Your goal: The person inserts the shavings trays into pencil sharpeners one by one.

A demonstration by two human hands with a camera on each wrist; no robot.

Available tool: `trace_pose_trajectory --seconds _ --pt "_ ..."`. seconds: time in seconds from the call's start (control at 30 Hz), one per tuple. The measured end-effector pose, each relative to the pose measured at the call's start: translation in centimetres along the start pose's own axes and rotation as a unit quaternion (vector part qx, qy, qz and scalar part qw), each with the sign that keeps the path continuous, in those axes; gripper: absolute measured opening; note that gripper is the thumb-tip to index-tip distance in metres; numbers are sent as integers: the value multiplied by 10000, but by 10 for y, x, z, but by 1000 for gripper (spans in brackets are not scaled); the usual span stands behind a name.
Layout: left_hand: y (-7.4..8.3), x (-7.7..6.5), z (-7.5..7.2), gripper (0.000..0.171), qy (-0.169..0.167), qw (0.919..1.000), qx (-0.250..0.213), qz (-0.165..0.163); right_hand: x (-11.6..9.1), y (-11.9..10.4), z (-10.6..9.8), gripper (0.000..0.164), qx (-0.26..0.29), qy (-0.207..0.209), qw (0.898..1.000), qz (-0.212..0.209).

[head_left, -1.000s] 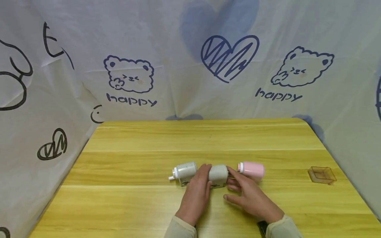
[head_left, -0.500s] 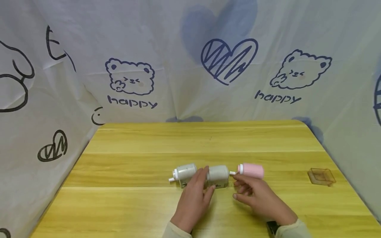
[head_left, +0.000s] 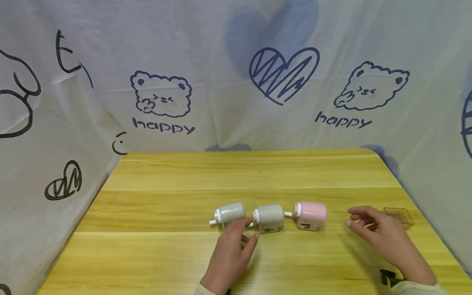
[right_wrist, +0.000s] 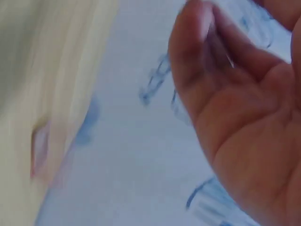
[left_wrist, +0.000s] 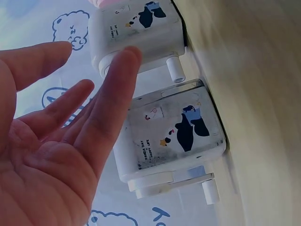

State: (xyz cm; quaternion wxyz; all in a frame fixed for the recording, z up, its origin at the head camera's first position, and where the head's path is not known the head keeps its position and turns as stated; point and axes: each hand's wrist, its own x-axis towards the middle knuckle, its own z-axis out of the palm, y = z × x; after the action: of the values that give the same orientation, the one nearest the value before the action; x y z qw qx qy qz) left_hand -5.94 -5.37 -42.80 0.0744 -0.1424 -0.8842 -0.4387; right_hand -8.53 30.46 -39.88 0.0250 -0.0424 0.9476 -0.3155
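Three small crank pencil sharpeners lie in a row mid-table: a grey one (head_left: 229,213) on the left, a second grey one (head_left: 269,218) in the middle, a pink one (head_left: 310,215) on the right. My left hand (head_left: 246,230) hovers just in front of the two grey ones and holds nothing. The left wrist view shows its fingers (left_wrist: 110,99) straight beside the panda-printed sharpener (left_wrist: 171,141). Whether they touch it I cannot tell. My right hand (head_left: 352,217) is off to the right with loosely curled fingers, empty, close to a clear tray (head_left: 400,215).
The wooden table (head_left: 236,172) is walled on three sides by a white cloth (head_left: 221,82) printed with bears and hearts. The clear tray sits near the table's right edge. The right wrist view is blurred.
My left hand has let go of the middle grey sharpener and drawn back slightly. My right hand has left the pink sharpener and moved right towards the clear tray.
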Motion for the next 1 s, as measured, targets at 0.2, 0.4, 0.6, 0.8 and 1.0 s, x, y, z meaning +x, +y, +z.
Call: trace_pose_trajectory --seconds 0.2,0.4,0.6,0.8,1.0 --pt "-1 0 0 33 -132 9999 -95 -33 5 63 -25 63 -756 772 9932 425" --pt "-2 1 1 33 -420 9987 -282 -111 8 104 -30 84 -1278 476 9834 1198" --pt "-2 0 2 33 -455 9987 -186 -107 12 124 -29 77 -1351 -165 9887 621" --pt "-2 0 2 35 -542 9982 -164 -196 14 126 -28 75 -1252 -180 9902 584" --pt "-1 0 1 36 -575 9980 -189 -199 13 125 -28 71 -1388 218 9887 515"
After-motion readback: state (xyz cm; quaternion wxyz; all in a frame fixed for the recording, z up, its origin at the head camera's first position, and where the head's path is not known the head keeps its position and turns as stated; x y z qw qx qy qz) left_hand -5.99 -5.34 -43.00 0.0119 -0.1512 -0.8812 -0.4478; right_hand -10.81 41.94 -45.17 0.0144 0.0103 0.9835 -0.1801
